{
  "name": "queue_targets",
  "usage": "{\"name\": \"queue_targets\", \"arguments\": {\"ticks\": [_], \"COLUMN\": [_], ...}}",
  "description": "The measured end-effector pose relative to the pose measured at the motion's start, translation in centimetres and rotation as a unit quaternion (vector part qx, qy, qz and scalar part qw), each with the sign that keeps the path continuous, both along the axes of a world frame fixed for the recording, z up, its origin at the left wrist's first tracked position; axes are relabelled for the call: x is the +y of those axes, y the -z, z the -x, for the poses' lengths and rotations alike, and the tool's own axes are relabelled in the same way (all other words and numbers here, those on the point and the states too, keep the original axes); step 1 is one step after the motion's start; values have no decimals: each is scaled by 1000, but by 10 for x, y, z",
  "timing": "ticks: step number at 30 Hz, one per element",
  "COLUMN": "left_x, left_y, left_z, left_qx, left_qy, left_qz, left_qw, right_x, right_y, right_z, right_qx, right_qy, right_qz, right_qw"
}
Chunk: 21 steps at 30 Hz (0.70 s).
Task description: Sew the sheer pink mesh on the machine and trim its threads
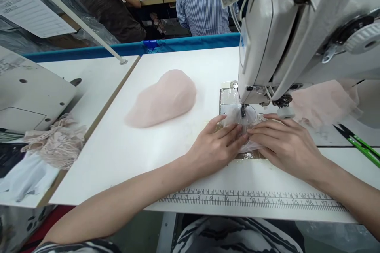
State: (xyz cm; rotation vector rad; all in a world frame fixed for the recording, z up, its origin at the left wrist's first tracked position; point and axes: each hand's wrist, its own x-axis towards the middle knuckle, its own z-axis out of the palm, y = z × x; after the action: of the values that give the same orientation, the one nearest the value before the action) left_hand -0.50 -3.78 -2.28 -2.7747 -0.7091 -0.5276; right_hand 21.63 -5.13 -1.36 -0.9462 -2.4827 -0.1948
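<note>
Where two hands touch fabric, one presser foot

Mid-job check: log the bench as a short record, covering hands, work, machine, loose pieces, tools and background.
Left hand: left hand, fingers extended, by the left of the presser foot
Right hand: right hand, fingers extended, to its right
Work: thin pale fabric between the hands; its full outline is hidden
Machine: sewing machine, head above the hands
Loose pieces: smooth pink piece at left; sheer pink fabric at right
Tools: green-handled snips, far right
Front edge: ruler scale
Background: two people, partly visible
</note>
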Motion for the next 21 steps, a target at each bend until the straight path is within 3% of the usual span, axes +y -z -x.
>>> {"name": "queue_targets", "arguments": {"ticks": [10, 18, 21], "left_x": [20, 35, 34], "left_y": [1, 7, 8], "left_z": [-2, -3, -2], "left_qx": [-9, -26, -41], "left_qy": [-16, -26, -11], "left_qz": [36, 20, -3], "left_qw": [999, 999, 999], "right_x": [15, 27, 24], "right_y": [5, 13, 11], "right_z": [0, -2, -1], "right_qx": [-9, -31, -35], "right_qy": [28, 87, 77], "right_qz": [-17, -31, -56], "right_qw": [999, 995, 995]}}
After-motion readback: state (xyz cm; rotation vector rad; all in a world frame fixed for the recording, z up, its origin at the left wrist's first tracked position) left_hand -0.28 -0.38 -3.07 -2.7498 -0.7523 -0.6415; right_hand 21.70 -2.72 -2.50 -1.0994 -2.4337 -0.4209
